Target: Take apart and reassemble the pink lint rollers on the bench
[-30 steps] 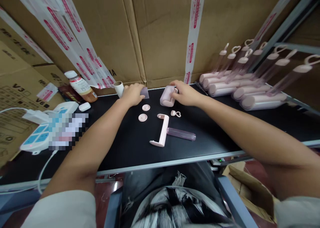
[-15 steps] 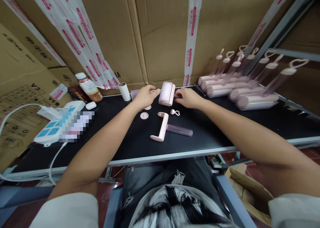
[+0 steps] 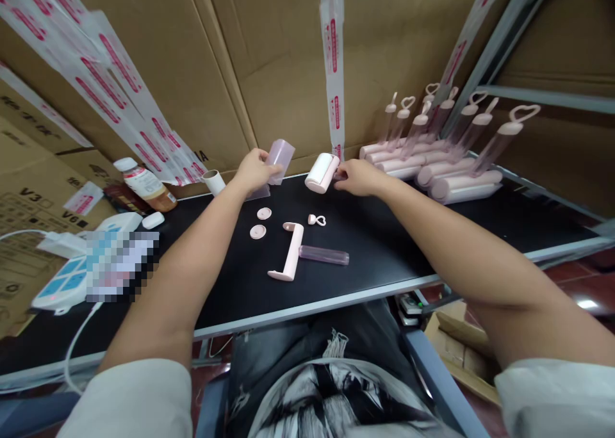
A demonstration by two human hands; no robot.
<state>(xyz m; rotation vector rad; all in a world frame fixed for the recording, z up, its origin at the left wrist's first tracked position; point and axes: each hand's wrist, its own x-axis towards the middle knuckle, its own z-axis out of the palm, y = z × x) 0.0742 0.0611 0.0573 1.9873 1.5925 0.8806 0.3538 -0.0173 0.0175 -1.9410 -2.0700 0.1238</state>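
At upper centre, the left hand (image 3: 252,169) has lifted the translucent cover (image 3: 280,158) off the black table (image 3: 384,246), fingers pinching it. The right hand (image 3: 358,177) still grips the pale roll (image 3: 321,172), apparently by its end, and the two parts are now near each other.

The desk (image 3: 384,233) is black. The cover (image 3: 280,158) is see-through pale purple and the roll (image 3: 321,172) is white. The pink handle (image 3: 289,260) has pink caps (image 3: 258,232) and a pink heart (image 3: 317,220) near it. The white tape (image 3: 335,98) has red print.
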